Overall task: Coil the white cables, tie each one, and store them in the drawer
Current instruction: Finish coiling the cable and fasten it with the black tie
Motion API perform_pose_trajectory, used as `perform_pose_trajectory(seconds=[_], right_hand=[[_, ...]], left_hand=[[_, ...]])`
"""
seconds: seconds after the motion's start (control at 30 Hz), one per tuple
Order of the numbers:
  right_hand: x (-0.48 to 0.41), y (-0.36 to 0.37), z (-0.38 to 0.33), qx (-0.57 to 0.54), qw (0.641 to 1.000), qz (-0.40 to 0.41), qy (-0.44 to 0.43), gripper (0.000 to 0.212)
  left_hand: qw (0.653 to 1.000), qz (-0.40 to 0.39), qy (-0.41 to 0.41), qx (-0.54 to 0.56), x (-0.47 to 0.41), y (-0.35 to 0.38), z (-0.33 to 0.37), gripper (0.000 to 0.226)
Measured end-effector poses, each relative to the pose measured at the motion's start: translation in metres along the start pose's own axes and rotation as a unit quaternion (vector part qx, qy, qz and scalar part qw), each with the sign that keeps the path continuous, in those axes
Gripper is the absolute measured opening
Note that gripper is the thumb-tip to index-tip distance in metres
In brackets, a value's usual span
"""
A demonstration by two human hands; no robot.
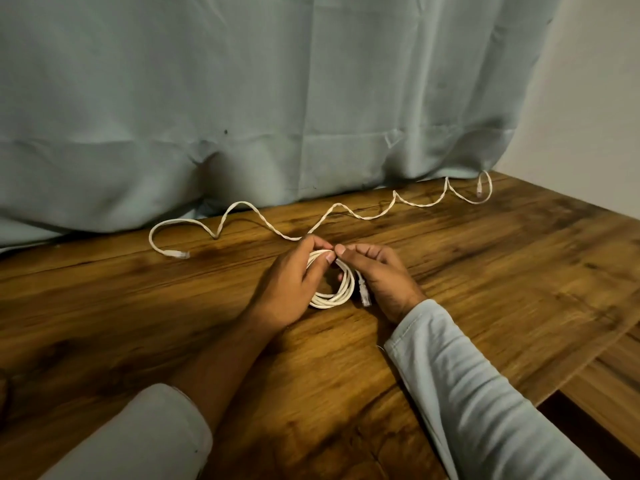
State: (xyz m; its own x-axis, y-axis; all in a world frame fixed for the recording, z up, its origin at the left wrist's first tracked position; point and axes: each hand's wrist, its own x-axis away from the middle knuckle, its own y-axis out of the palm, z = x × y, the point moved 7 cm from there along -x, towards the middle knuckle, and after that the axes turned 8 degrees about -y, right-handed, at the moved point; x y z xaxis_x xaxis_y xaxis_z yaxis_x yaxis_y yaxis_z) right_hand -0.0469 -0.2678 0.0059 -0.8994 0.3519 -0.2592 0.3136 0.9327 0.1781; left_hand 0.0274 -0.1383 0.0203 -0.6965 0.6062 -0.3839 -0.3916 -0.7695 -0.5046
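My left hand [294,282] and right hand [381,278] both pinch the coiled cable [341,296] at the middle of the table [502,271]. A second cable [263,216] snakes along the far edge, just behind my fingers.

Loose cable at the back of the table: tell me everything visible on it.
The loose cable is white, thin, slightly twisted-looking. It lies uncoiled and untied in a wavy line on the wooden table, along the curtain hem. Each end bears a small plug, one at left, one at far right. One dip runs just behind the left hand; contact there cannot be told. It looks separate from the coiled cable that hand grips.
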Motion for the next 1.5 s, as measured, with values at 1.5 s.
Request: perform_pose_trajectory(seconds=[1.5], right_hand=[[-0.004, -0.005, -0.011, 0.212, 0.955, 0.127, -0.161, 0.019]], left_hand=[[0.996, -0.005, -0.082, 0.034, -0.008, 0.003, -0.015, 0.027]])
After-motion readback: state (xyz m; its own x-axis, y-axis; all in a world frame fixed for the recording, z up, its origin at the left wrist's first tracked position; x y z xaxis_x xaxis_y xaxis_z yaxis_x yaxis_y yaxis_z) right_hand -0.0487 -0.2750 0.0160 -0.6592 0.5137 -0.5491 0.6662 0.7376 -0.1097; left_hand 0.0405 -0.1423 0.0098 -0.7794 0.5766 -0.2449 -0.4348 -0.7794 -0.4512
